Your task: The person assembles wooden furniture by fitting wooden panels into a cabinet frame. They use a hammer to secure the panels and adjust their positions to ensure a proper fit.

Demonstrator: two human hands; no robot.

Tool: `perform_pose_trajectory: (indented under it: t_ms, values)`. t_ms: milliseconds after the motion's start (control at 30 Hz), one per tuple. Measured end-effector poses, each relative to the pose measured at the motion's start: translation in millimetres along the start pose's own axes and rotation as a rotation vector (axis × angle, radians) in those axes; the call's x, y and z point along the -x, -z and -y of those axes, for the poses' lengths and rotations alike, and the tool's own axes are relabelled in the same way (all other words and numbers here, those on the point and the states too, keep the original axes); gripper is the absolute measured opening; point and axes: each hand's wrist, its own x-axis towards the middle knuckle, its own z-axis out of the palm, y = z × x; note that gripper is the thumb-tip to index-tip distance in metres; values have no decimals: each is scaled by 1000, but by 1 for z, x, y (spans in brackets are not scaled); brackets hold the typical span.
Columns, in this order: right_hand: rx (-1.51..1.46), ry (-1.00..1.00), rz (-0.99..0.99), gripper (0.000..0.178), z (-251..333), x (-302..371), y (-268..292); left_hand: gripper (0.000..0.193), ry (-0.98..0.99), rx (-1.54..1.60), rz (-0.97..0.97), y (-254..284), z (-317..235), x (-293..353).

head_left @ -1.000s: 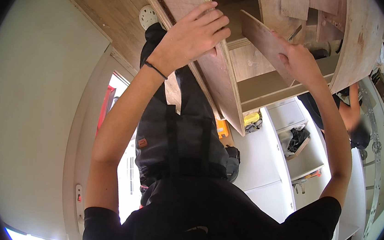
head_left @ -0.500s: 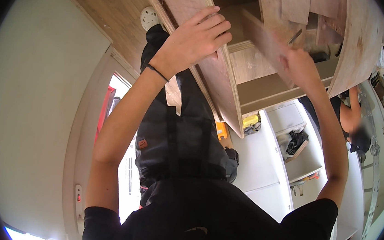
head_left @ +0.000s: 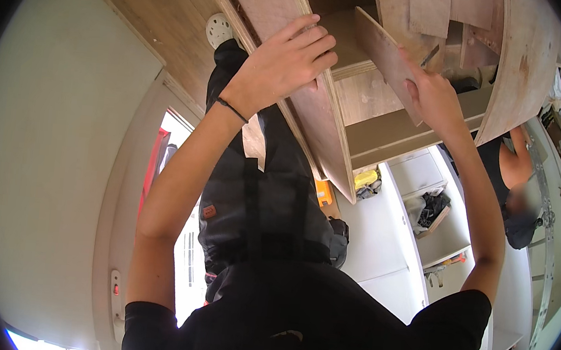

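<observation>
My left hand [head_left: 281, 64] is closed over the upper edge of a long plywood panel [head_left: 321, 135], its fingers draped across the edge. This panel slants from the top of the view down toward my waist. In my right hand [head_left: 436, 102] is a smaller thin plywood board [head_left: 386, 60], pinched near its lower right edge and tilted over the open wooden box frame [head_left: 392, 135]. Just above my right fingers shows a small dark pointed thing [head_left: 430, 56]; I cannot tell whether it is held or lies behind.
More plywood pieces [head_left: 428, 10] lean at the upper right, beside a tall plywood side [head_left: 523, 70]. White shelving [head_left: 376, 238] with tools and bags stands below right. At the right edge, a co-worker [head_left: 508, 163] bends near a metal ladder [head_left: 546, 231]. A pale wall [head_left: 46, 152] fills the left.
The small board in my right hand, blurred by motion before, now appears sharp and nearly still. My left hand stays in place. The co-worker's head has shifted slightly downward.
</observation>
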Motion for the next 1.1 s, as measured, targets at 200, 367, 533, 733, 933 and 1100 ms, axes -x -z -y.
perform_pose_trajectory:
  t_ms: [200,367,533,733,933,1100]
  values:
    - [58,28,61,71,1,-1,9,51,9,-7,10,0,-1,0]
    - [106,23,108,66,7,-1,10,51,2,-11,4,0,0,0]
    - [117,43,119,66,8,-2,11,51,2,-17,-1,0,0,-1]
    - [98,83,68,65,8,2,10,51,3,-3,13,1,0,-1]
    - [164,44,154,62,12,1,15,51,-1,0,15,1,0,0]
    - [119,29,110,61,14,-1,22,50,2,-3,16,1,0,-1]
